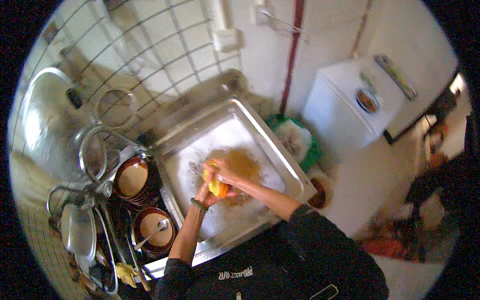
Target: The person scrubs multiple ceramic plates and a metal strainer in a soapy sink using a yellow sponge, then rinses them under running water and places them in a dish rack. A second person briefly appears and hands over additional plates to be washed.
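My left hand, with a dark bracelet at the wrist, cups a blurred yellow and orange thing; whether it is a sponge or something else I cannot tell. Over its upper end my right hand is closed, and the two hands touch. Both are above a stainless steel sink basin holding white suds. Beneath and behind the hands lies a blurred brown patch, perhaps dirty water or a submerged dish.
Stacked brown-rimmed bowls and a bowl with a spoon stand left of the sink. A large metal pan and a round strainer lean by the tiled wall. Right are a green-lined bin and a white appliance.
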A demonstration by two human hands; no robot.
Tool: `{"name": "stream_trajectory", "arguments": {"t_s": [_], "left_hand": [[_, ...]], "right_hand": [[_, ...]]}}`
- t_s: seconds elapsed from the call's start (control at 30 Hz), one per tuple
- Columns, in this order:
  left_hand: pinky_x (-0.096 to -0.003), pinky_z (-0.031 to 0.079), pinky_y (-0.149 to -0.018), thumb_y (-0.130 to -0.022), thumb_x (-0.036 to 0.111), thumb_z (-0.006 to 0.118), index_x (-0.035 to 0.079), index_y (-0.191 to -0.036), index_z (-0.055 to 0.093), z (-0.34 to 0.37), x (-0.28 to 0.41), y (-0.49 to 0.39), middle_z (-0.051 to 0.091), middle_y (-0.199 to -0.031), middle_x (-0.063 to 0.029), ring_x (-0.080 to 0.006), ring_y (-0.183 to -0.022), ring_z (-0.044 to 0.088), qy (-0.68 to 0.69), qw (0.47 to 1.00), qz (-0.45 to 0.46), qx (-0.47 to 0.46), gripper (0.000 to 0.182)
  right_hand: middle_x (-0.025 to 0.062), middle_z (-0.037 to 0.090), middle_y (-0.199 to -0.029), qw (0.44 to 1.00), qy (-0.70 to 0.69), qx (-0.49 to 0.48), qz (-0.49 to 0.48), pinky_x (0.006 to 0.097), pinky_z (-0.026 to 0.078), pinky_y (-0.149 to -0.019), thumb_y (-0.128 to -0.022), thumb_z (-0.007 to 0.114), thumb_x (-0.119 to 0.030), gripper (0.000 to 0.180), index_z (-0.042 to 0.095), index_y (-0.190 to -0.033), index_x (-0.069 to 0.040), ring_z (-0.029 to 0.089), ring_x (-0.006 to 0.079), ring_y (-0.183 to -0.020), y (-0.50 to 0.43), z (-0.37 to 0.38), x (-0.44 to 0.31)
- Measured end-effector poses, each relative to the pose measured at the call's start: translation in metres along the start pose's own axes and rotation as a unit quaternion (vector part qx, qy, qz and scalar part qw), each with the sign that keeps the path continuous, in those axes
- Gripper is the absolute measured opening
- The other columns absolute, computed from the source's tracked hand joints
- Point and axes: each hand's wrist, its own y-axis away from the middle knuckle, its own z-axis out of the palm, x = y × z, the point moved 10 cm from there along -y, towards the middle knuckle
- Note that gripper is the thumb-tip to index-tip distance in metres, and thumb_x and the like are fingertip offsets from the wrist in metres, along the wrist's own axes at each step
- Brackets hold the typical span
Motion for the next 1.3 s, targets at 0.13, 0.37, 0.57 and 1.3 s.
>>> {"name": "stream_trajectory", "arguments": {"t_s": [0.13,0.37,0.57,1.3], "left_hand": [[-0.0311,0.054,-0.062,-0.079,0.042,0.062,0.01,-0.123,0.044,-0.008,-0.003,0.003,0.053,-0.119,-0.0109,-0.0269,-0.093,0.061,-0.116,0.99,-0.073,0.033,0.058],[-0.0144,0.031,-0.038,-0.083,0.016,0.058,0.008,-0.095,0.051,0.053,-0.008,-0.026,0.052,-0.08,-0.0006,-0.0059,-0.056,0.043,0.23,0.971,-0.011,-0.064,0.016],[-0.0159,0.029,-0.036,-0.085,0.019,0.057,0.01,-0.091,0.052,0.021,-0.016,-0.03,0.051,-0.07,0.0016,-0.007,-0.049,0.041,0.149,0.986,0.021,0.076,0.012],[-0.0405,0.048,-0.065,-0.072,0.036,0.063,0.008,-0.083,0.064,-0.145,-0.009,-0.076,0.064,-0.084,-0.0152,-0.0308,-0.076,0.062,-0.547,0.705,0.107,0.439,0.03]], "right_hand": [[0.0103,0.054,-0.09,0.978,0.173,-0.054,-0.102,0.0325,0.047,-0.065,-0.085,0.051,-0.048,0.047,0.053,-0.085,-0.002,0.053,0.0179,-0.069,0.003,-0.01,-0.035],[0.0148,0.05,-0.122,0.857,-0.379,-0.339,0.087,0.0401,0.04,-0.094,-0.084,0.044,-0.057,0.069,0.034,-0.135,-0.011,0.05,0.0271,-0.109,0.032,0.008,-0.033],[0.01,0.06,-0.091,0.919,-0.258,-0.282,0.092,0.0346,0.048,-0.076,-0.082,0.059,-0.021,0.022,0.051,-0.099,-0.01,0.059,0.0223,-0.084,0.002,-0.009,-0.003],[0.0078,0.056,-0.063,0.929,0.362,-0.008,-0.073,0.0339,0.042,-0.056,-0.073,0.05,-0.007,0.007,0.057,-0.07,-0.006,0.053,0.0195,-0.06,-0.039,-0.017,0.031]]}}
